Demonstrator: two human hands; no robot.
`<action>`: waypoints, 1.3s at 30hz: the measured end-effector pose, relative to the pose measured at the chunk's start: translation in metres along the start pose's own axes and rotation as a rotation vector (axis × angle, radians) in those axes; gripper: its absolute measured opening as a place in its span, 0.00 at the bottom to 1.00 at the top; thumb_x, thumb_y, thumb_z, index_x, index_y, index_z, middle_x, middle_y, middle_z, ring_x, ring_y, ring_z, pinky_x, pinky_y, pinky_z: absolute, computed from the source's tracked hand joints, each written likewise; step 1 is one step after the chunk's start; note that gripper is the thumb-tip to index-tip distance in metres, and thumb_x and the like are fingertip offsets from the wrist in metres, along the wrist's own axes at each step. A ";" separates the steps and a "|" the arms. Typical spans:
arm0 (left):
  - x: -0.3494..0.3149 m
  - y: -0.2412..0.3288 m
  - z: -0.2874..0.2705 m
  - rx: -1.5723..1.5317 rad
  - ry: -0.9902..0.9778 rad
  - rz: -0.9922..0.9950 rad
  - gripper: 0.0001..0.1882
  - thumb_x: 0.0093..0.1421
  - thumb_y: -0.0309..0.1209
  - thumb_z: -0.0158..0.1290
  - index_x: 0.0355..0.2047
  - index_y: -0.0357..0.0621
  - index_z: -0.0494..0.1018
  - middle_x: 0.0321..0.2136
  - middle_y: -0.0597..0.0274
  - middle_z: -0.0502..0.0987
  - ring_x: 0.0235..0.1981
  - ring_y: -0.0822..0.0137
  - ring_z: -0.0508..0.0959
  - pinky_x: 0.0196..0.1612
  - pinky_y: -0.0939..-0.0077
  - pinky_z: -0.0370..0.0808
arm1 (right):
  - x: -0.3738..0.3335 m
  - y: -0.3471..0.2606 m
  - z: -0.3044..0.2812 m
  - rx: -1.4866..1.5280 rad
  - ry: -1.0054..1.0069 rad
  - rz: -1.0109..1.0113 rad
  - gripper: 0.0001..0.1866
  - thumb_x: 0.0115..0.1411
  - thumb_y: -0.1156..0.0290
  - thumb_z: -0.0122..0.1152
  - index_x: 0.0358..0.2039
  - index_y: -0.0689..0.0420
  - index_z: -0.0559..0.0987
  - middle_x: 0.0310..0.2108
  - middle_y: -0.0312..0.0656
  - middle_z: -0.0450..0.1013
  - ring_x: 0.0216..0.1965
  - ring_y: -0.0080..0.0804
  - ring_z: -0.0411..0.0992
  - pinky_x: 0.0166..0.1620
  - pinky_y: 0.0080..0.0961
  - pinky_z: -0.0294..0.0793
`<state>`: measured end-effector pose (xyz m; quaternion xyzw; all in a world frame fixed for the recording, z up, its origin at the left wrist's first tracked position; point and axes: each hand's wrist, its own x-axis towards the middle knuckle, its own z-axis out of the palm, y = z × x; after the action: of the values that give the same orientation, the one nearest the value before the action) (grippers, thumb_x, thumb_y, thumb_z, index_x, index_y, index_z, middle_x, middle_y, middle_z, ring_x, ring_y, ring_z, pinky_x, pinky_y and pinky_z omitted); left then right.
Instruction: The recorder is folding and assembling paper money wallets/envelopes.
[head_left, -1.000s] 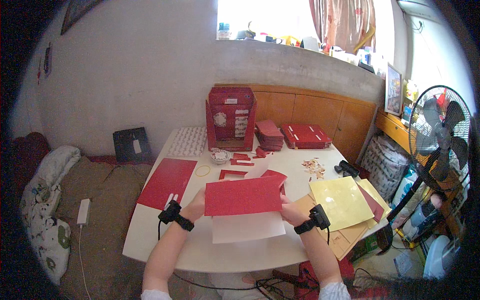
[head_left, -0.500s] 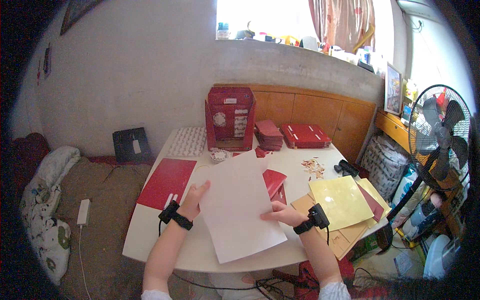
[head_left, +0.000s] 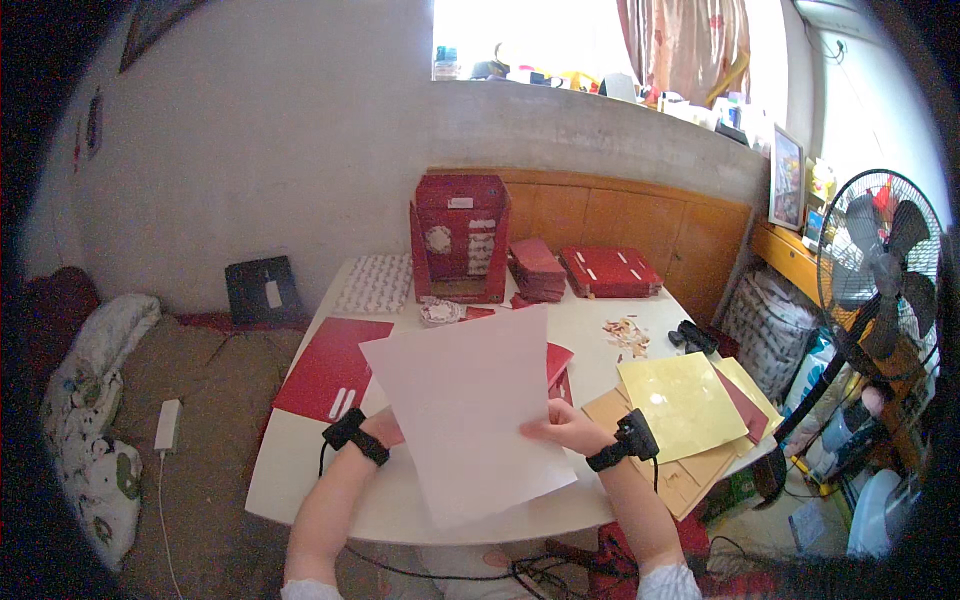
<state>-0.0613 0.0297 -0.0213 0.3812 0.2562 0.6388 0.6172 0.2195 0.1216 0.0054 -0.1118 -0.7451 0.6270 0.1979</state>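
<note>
A second ago a red face tops the paper (head_left: 470, 410) in the hands; now white faces up, and its upper part reaches farther up over the desk (head_left: 310, 480). The yellow rubber band and the red frame, visible at first, are now hidden behind it, and less of the folded red piece (head_left: 559, 365) shows. The left hand (head_left: 386, 427) is lower than half a second ago, its thumb now out of sight. The right hand (head_left: 563, 427) now has its thumb on the white face.

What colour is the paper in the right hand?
The paper shows a white side, best in the head view.
</note>
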 end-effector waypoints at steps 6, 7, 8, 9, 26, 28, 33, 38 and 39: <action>-0.009 -0.014 0.037 0.227 -0.033 -0.306 0.27 0.57 0.47 0.44 0.49 0.40 0.62 0.44 0.61 0.70 0.42 0.72 0.70 0.44 0.75 0.68 | 0.005 0.008 0.000 -0.108 -0.085 -0.012 0.13 0.56 0.66 0.54 0.38 0.61 0.74 0.32 0.31 0.71 0.35 0.17 0.66 0.39 0.18 0.66; -0.011 -0.013 0.042 0.265 -0.040 -0.358 0.26 0.57 0.46 0.45 0.49 0.40 0.62 0.43 0.61 0.70 0.42 0.72 0.71 0.44 0.75 0.68 | 0.005 0.007 0.002 -0.105 -0.084 -0.030 0.13 0.56 0.67 0.54 0.38 0.62 0.74 0.33 0.32 0.72 0.35 0.18 0.67 0.40 0.19 0.67; -0.020 -0.014 0.040 0.304 -0.047 -0.410 0.26 0.57 0.46 0.45 0.49 0.40 0.62 0.43 0.61 0.70 0.41 0.73 0.71 0.44 0.76 0.69 | 0.005 0.005 0.004 -0.103 -0.083 -0.030 0.13 0.56 0.67 0.54 0.38 0.62 0.74 0.33 0.32 0.72 0.35 0.18 0.67 0.40 0.19 0.67; -0.021 -0.010 0.043 0.341 -0.059 -0.463 0.25 0.57 0.45 0.46 0.48 0.40 0.63 0.42 0.61 0.70 0.40 0.73 0.71 0.43 0.76 0.69 | 0.005 0.002 0.003 -0.110 -0.094 -0.104 0.14 0.55 0.69 0.55 0.40 0.63 0.73 0.34 0.34 0.72 0.37 0.20 0.67 0.42 0.20 0.67; -0.011 0.001 0.056 0.619 -0.353 -0.535 0.24 0.54 0.32 0.53 0.49 0.36 0.63 0.41 0.63 0.72 0.39 0.77 0.72 0.43 0.82 0.69 | 0.011 -0.023 0.004 0.270 0.286 0.393 0.18 0.58 0.57 0.48 0.39 0.57 0.74 0.24 0.28 0.71 0.20 0.14 0.65 0.20 0.13 0.58; -0.013 0.002 0.066 0.706 -0.345 -0.499 0.23 0.54 0.32 0.53 0.48 0.35 0.64 0.41 0.63 0.72 0.39 0.76 0.71 0.44 0.81 0.68 | 0.010 -0.026 0.007 0.181 0.256 0.449 0.19 0.57 0.55 0.49 0.38 0.57 0.75 0.24 0.28 0.71 0.21 0.14 0.65 0.21 0.13 0.59; -0.012 0.001 0.074 0.736 -0.384 -0.509 0.21 0.54 0.33 0.53 0.47 0.36 0.65 0.41 0.64 0.72 0.39 0.77 0.71 0.44 0.81 0.68 | 0.009 -0.009 0.005 0.058 0.263 0.327 0.18 0.53 0.57 0.57 0.35 0.59 0.76 0.26 0.31 0.72 0.25 0.16 0.68 0.26 0.12 0.63; -0.021 0.015 0.100 0.904 -0.360 -0.571 0.27 0.53 0.42 0.53 0.48 0.38 0.65 0.44 0.62 0.69 0.45 0.72 0.68 0.48 0.79 0.64 | 0.010 -0.014 0.012 0.049 0.169 0.280 0.12 0.53 0.65 0.58 0.33 0.60 0.76 0.29 0.33 0.73 0.28 0.16 0.70 0.31 0.12 0.67; -0.021 0.012 0.097 0.815 -0.304 -0.592 0.26 0.54 0.43 0.52 0.47 0.38 0.65 0.44 0.62 0.69 0.45 0.73 0.67 0.49 0.80 0.63 | 0.011 -0.012 0.015 0.007 0.149 0.273 0.11 0.53 0.66 0.57 0.33 0.60 0.76 0.29 0.33 0.73 0.28 0.16 0.69 0.32 0.12 0.67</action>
<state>0.0088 -0.0063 0.0410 0.5899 0.4882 0.2231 0.6032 0.2046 0.1103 0.0169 -0.2577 -0.7042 0.6405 0.1657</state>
